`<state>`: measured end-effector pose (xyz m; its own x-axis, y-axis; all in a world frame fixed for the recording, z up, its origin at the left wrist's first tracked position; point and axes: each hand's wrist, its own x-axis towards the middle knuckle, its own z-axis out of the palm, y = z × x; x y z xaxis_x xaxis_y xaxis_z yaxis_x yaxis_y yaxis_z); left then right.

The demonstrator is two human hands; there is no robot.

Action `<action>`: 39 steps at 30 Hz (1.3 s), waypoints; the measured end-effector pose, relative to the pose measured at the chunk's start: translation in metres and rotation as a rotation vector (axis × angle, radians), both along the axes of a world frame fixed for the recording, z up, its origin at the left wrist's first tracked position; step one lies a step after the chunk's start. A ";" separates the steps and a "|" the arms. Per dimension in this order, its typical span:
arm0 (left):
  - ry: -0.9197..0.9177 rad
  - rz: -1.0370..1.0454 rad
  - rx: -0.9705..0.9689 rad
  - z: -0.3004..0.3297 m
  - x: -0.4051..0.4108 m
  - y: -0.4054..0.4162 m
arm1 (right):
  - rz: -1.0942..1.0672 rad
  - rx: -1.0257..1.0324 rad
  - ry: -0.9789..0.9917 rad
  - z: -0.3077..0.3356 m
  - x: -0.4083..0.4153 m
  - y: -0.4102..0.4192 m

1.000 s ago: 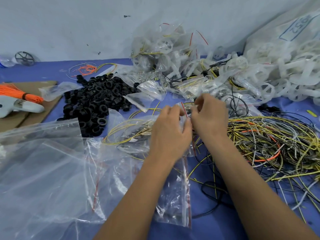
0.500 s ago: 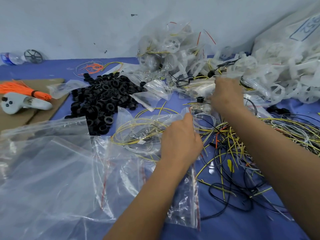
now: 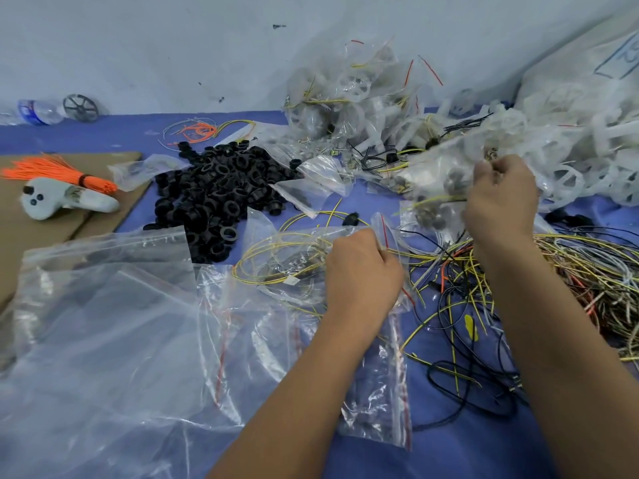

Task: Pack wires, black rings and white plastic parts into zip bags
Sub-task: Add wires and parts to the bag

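Two hands [image 3: 363, 271], one controller [image 3: 65, 198], one bottle [image 3: 38, 110].

A pale grey painted wall [image 3: 173, 46], scuffed with a few small dark marks, rises beyond the hands. Below it runs the counter [image 3: 131, 133], covered in a blue-violet cloth. Far to the left of the hands a flat sheet of brown cardboard [image 3: 20, 236] lies on that cloth. The light is soft and even, without hard shadows.
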<state>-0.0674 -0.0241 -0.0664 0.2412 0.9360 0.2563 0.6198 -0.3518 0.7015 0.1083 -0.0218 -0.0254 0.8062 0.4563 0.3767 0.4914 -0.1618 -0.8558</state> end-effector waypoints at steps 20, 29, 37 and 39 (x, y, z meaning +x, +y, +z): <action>-0.122 0.066 -0.046 -0.003 -0.001 0.004 | 0.162 0.376 0.742 0.048 0.034 0.006; -0.460 0.189 -0.044 0.006 -0.001 0.005 | 0.655 0.251 0.567 0.018 -0.051 -0.025; -0.613 0.281 0.203 0.013 -0.004 -0.001 | 0.742 0.041 0.263 -0.010 -0.062 -0.029; -0.595 0.271 0.295 0.015 -0.004 -0.003 | 0.744 -0.062 0.163 -0.012 -0.059 -0.032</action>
<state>-0.0716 -0.0269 -0.0515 -0.2488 0.8149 0.5235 0.2544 -0.4665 0.8472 0.0492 -0.0540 -0.0376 0.3212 0.9174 0.2350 0.3582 0.1120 -0.9269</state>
